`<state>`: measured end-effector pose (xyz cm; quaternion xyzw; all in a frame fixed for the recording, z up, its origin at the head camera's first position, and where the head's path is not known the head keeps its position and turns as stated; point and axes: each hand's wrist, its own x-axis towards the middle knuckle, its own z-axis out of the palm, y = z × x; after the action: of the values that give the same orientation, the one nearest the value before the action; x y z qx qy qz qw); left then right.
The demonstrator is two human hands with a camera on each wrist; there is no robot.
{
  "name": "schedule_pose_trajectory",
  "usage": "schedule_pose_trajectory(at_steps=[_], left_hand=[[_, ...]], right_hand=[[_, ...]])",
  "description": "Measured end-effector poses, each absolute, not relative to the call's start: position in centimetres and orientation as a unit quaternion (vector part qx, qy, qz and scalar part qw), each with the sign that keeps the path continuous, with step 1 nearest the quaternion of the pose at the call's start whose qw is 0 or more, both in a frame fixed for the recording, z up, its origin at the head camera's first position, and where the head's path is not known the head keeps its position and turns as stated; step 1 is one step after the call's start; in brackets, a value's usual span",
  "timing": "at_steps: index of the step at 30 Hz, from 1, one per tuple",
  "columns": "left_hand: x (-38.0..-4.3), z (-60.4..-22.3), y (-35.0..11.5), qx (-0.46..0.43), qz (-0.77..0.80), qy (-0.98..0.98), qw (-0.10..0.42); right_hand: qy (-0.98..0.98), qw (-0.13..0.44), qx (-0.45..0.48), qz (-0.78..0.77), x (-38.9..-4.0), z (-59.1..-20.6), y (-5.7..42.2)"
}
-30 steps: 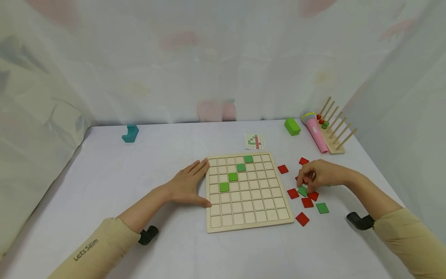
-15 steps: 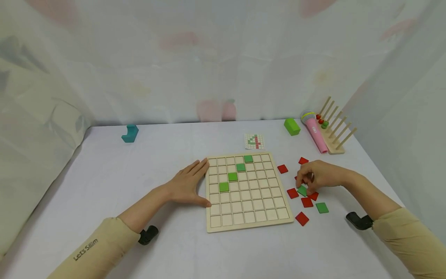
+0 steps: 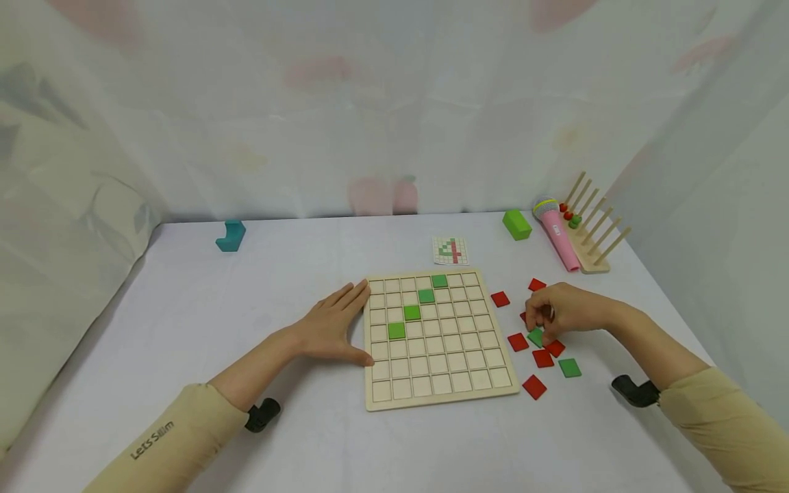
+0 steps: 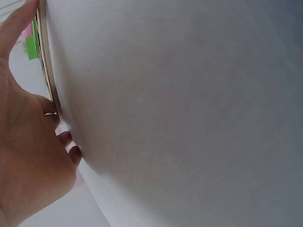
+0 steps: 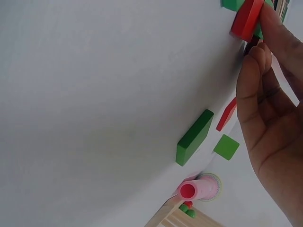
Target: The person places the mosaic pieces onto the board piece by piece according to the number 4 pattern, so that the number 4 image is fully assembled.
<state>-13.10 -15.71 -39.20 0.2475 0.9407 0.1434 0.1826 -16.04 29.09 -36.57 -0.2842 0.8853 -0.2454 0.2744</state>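
Observation:
My left hand (image 3: 333, 329) lies spread along the left side of the pale wooden grid board (image 3: 435, 344). Its thumb and fingertips touch the frame, and in the left wrist view they meet the board's edge (image 4: 47, 71). Four-sided green tiles (image 3: 411, 313), several of them, form a diagonal in the grid. To the right of the board, my right hand (image 3: 573, 306) pinches at a green tile (image 3: 535, 337) with bent fingers and thumb, low over the table. In the right wrist view a red tile (image 5: 246, 21) overlaps the thumb tip and partly hides the green one.
Loose red tiles (image 3: 535, 387) and another green tile (image 3: 570, 368) surround the right hand. Behind the board lies a pattern card (image 3: 451, 250). At the back are a green block (image 3: 517, 224), a pink microphone (image 3: 557, 236), a peg rack (image 3: 594, 261) and a teal block (image 3: 231, 236).
The right hand's fingers shift very slightly around the green tile. The left hand and the board stay where they were.

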Motion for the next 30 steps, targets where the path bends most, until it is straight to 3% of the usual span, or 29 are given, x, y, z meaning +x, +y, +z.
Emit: schedule_pose_trajectory(at_steps=[30], left_hand=[[-13.1, -39.1, -15.7, 0.245, 0.146, 0.94, 0.186]], right_hand=[[0.878, 0.284, -0.29, -0.255, -16.7, -35.0, 27.9]])
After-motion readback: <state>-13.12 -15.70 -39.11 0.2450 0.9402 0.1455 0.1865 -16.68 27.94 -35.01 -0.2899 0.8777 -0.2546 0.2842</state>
